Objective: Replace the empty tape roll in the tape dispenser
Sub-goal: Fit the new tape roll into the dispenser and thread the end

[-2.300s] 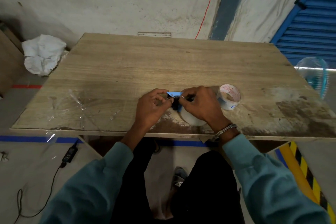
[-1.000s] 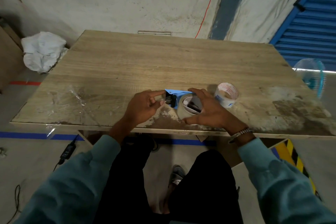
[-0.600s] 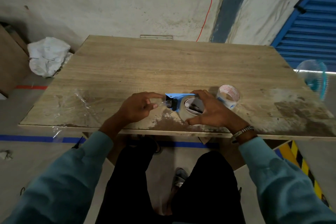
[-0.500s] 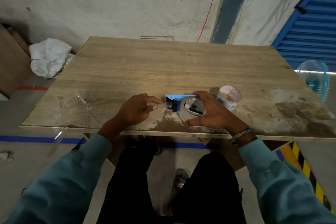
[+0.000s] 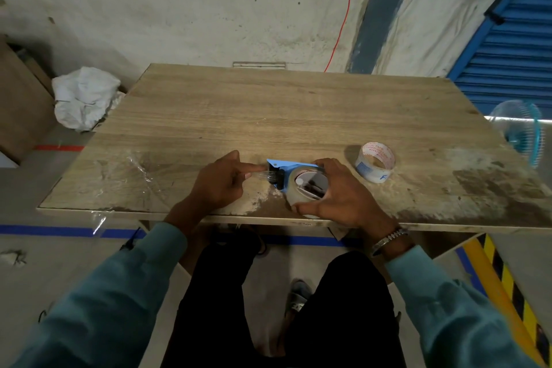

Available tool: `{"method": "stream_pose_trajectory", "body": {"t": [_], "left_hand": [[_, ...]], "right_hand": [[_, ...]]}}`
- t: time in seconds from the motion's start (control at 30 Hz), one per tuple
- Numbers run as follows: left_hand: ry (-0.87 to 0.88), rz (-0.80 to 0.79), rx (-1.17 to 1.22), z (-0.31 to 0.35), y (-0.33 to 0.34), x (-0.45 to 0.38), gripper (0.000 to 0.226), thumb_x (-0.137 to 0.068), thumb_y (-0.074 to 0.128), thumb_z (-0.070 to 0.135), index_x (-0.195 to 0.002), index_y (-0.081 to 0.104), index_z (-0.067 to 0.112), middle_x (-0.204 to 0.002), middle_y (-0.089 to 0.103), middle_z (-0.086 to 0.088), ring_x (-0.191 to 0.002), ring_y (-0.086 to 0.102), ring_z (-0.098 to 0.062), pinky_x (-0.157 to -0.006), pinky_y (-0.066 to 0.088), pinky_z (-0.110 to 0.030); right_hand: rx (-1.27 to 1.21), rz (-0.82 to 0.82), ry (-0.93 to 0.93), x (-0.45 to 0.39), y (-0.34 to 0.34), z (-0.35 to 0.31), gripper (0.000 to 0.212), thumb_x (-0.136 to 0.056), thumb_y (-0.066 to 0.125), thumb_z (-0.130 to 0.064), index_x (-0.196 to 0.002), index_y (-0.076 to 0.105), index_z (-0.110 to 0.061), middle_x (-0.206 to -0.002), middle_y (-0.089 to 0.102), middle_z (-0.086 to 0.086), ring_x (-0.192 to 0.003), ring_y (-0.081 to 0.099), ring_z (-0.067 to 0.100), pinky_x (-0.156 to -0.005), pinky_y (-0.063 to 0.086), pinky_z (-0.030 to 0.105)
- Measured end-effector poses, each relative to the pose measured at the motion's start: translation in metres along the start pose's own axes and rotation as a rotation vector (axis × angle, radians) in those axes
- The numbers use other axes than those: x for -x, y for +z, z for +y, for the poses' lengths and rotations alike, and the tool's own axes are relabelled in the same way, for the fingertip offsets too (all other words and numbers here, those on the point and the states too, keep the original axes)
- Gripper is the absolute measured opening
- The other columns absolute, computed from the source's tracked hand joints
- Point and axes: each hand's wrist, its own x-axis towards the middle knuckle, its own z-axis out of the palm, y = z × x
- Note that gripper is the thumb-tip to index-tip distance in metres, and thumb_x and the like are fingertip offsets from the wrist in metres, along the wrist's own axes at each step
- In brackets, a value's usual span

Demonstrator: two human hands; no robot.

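A blue tape dispenser (image 5: pixel 282 165) lies flat near the front edge of the wooden table (image 5: pixel 298 116). A clear tape roll (image 5: pixel 295 188) sits on its hub. My right hand (image 5: pixel 343 191) curls over that roll and the dispenser, holding them down. My left hand (image 5: pixel 219 182) pinches the free end of the clear tape (image 5: pixel 260 175) at the dispenser's black roller (image 5: pixel 276 178), left of the roll. To the right stands an almost bare tape core (image 5: pixel 375 161) with red and blue print, apart from both hands.
Crumpled clear film (image 5: pixel 140 170) clings to the table's left front part and hangs over its edge. A white sack (image 5: pixel 83 97) lies on the floor at the left. A small fan (image 5: pixel 519 131) stands off the right side. My knees are under the front edge.
My right hand uncovered the roll and now rests on its right side. My left hand drew the tape end leftward past the roller. The camera tilted slightly.
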Motion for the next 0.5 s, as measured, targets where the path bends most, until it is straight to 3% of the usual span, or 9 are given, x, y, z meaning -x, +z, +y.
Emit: {"method": "stream_pose_trajectory", "body": {"t": [0.2, 0.5], "left_hand": [[0.004, -0.002, -0.009, -0.002, 0.003, 0.010, 0.048, -0.105, 0.051, 0.021, -0.141, 0.055, 0.053, -0.088, 0.041, 0.006, -0.068, 0.044, -0.005, -0.056, 0.033, -0.026], [0.002, 0.020, 0.001, -0.017, -0.003, 0.028, 0.038, -0.104, 0.055, 0.025, -0.135, 0.064, 0.047, -0.083, 0.040, 0.007, -0.068, 0.044, -0.007, -0.056, 0.034, -0.027]], "right_hand": [[0.080, 0.107, 0.068, 0.003, 0.010, -0.006, 0.100, -0.055, 0.078, -0.075, -0.138, 0.045, -0.030, -0.133, 0.052, -0.012, -0.122, 0.052, 0.015, -0.093, 0.055, 0.043], [0.122, 0.090, 0.125, -0.007, 0.009, -0.014, 0.100, -0.060, 0.079, -0.076, -0.138, 0.045, -0.024, -0.139, 0.052, -0.003, -0.126, 0.051, 0.022, -0.090, 0.054, 0.042]]}}
